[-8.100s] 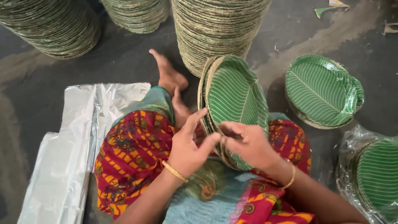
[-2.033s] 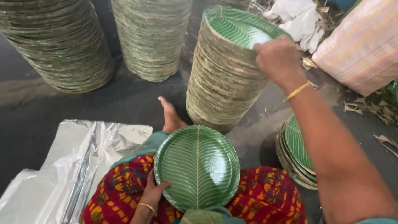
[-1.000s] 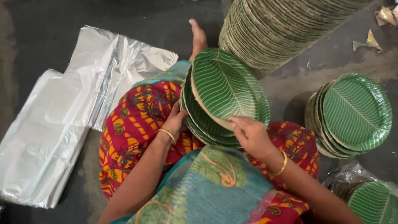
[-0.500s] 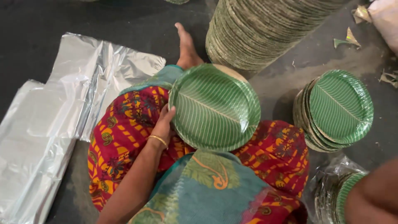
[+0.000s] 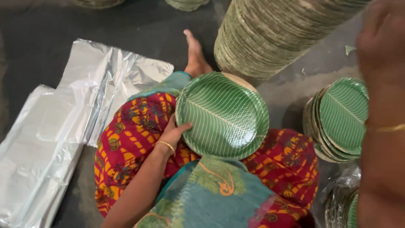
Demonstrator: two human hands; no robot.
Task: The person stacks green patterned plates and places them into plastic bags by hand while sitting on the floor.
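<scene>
- Step in hand, as I read it: gathering a small bunch of green plates on the lap. The top plate faces up and is tilted a bit, and a tan rim of another plate peeks out behind it.
- The left hand is at the left edge of the bunch. The thumb lies on the green rim and the fingers curl under it, so it is gripping the plates against the red skirt.
- The right hand is raised close to the camera at the upper right. It is blurred and touches nothing visible, and I cannot tell whether its fingers are open or closed.
- A tall stack of the same plates stands on the floor just beyond the lap. It leans, and the bare foot is beside its base.
- A short stack sits on the floor to the right, near the right forearm.
- More plates in a clear bag are at the lower right, partly cut off.
- Shiny silver sheets lie flat on the floor to the left, apart from the plates.
- Next move, judged: the bunch is held by one edge only. It calls for the right hand to come down and steady the far rim so the plates stay lined up and do not slide off the lap.
</scene>
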